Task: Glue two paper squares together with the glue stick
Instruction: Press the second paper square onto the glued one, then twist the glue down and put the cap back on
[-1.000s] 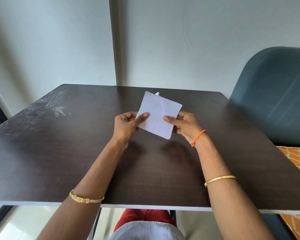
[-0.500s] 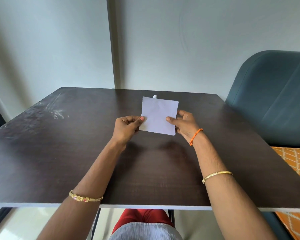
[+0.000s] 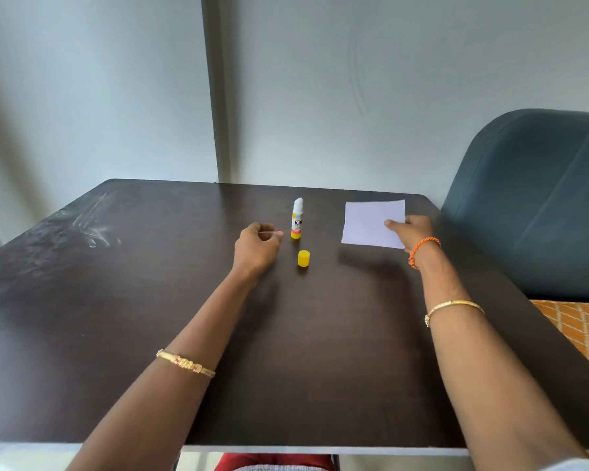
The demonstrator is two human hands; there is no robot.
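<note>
A white paper square (image 3: 371,223) is at the far right of the dark table (image 3: 150,300), held at its right edge by my right hand (image 3: 412,232); only one sheet shows. An uncapped glue stick (image 3: 297,219), white and yellow, stands upright at the table's far middle. Its yellow cap (image 3: 303,259) stands just in front of it. My left hand (image 3: 257,244) is loosely curled just left of the glue stick, apart from it, with nothing in it.
A teal padded chair (image 3: 538,205) stands against the table's right side, with an orange patterned cushion (image 3: 578,331) below it. A grey wall runs behind the table. Pale scuff marks (image 3: 92,226) lie on the table's far left.
My left hand let go of the paper and moved beside the glue stick. My right hand carried the paper to the right, uncovering the glue stick and cap.
</note>
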